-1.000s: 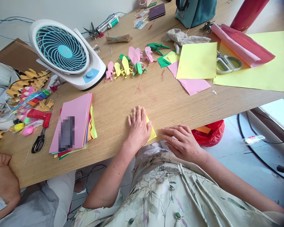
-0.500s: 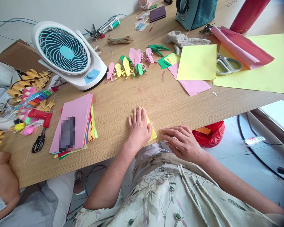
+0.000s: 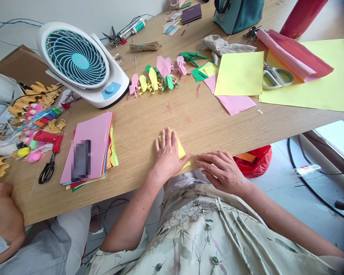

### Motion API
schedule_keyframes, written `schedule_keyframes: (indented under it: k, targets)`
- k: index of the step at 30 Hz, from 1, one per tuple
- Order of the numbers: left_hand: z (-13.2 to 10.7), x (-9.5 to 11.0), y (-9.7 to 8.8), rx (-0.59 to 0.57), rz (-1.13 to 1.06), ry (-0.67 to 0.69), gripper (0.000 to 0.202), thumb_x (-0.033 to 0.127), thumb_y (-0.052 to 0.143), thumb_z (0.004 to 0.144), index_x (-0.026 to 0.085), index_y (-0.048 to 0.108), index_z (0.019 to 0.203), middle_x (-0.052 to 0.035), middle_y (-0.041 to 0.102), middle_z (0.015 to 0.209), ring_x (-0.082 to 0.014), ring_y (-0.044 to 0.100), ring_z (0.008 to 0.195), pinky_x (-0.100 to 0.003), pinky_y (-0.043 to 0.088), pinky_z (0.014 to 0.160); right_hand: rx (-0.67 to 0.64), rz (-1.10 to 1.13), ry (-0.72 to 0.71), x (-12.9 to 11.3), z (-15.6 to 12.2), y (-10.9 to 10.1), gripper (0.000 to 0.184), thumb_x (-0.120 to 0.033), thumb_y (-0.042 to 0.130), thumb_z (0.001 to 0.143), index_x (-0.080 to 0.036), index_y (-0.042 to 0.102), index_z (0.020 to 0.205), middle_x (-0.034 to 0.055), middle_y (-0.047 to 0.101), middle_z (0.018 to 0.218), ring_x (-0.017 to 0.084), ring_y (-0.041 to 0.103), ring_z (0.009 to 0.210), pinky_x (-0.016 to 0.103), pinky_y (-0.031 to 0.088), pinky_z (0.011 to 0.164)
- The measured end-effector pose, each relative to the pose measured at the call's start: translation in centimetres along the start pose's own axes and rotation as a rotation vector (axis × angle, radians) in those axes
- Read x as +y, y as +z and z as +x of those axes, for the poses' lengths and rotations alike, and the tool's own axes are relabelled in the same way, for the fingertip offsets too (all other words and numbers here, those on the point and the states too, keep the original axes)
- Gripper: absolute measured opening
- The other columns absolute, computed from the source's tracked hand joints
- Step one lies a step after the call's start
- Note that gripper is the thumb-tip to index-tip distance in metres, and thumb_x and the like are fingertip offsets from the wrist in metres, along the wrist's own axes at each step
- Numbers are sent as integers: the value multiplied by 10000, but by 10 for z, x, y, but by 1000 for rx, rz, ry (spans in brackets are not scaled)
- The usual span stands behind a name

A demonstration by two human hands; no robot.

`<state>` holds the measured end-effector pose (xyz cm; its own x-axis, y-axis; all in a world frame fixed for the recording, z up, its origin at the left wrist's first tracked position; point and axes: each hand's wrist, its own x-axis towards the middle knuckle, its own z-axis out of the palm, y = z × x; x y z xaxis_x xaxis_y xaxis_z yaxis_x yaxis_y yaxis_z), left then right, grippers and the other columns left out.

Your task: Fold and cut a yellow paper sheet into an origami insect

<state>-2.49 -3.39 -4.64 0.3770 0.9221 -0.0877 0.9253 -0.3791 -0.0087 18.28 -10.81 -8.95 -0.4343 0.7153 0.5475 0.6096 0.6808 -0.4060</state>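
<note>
The left hand [image 3: 167, 158] lies flat on a small folded yellow paper [image 3: 184, 149], at the near edge of the wooden tabletop [image 3: 137, 141]. Its fingers are straight, and its thumb sticks out over the paper, toward the other hand. The right hand [image 3: 226, 172] is at the same edge, just beside the paper. Its fingers are a bit bent and a bit apart. I cannot tell if they touch the left thumb.

A pile of colored paper [image 3: 93, 130] sits near the left part of the near edge, with a blurry dark thing [image 3: 81, 160] on top. Folded paper animals [image 3: 153, 79] stand toward the far edge, beside a white and blue fan [image 3: 80, 61]. Another person's arm [image 3: 4, 217] rests at the near left corner.
</note>
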Motion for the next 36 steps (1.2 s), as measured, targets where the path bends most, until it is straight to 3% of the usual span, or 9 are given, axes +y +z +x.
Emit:
schedule_keyframes:
  k: [8, 15, 24, 28, 32, 36]
  targets:
    - [1, 0, -2, -18, -22, -6, 1133, 809, 428, 798, 5, 138, 1541, -275, 83, 1617, -405, 58, 1510, -599, 120, 1182, 9, 64, 19, -1, 2, -3, 556, -147, 567, 909, -283, 459, 1437, 77, 639, 1300, 239, 603, 1083, 422, 457, 871]
    - [2, 0, -3, -42, -77, -7, 1198, 851, 435, 750, 26, 99, 1551, -268, 51, 1622, -412, 32, 1511, -617, 97, 1181, 135, 168, 26, 1, -1, -5, 558, -131, 582, 890, -292, 481, 1414, 91, 655, 1232, 243, 624, 1035, 424, 507, 829]
    - [1, -2, 0, -26, -32, -3, 1298, 894, 454, 685, -10, 97, 1545, -291, 84, 1611, -431, 50, 1504, -618, 129, 1177, 94, 153, 28, -2, 1, -5, 502, -134, 574, 895, -263, 505, 1375, 106, 651, 1233, 234, 616, 1035, 418, 499, 845]
    - [1, -4, 0, 0, -39, 12, 1148, 826, 408, 787, 8, 138, 1546, -274, 106, 1615, -415, 80, 1506, -616, 148, 1173, 85, 144, 31, -2, 0, -6, 478, -160, 572, 901, -258, 508, 1365, 111, 649, 1235, 235, 624, 1033, 415, 501, 839]
    - [0, -10, -9, -28, -62, 16, 752, 574, 265, 985, 68, 227, 1540, -209, 170, 1624, -352, 148, 1509, -581, 217, 1166, 93, 123, 42, -5, 1, -4, 432, -167, 581, 902, -255, 527, 1321, 113, 646, 1228, 243, 617, 1018, 419, 480, 820]
    - [1, -18, -17, -50, -79, 37, 574, 398, 279, 1020, 144, 272, 1535, -136, 209, 1631, -291, 192, 1505, -537, 260, 1160, 38, 47, 53, -11, 9, 0, 399, -194, 582, 920, -227, 534, 1315, 120, 643, 1152, 245, 584, 961, 414, 442, 782]
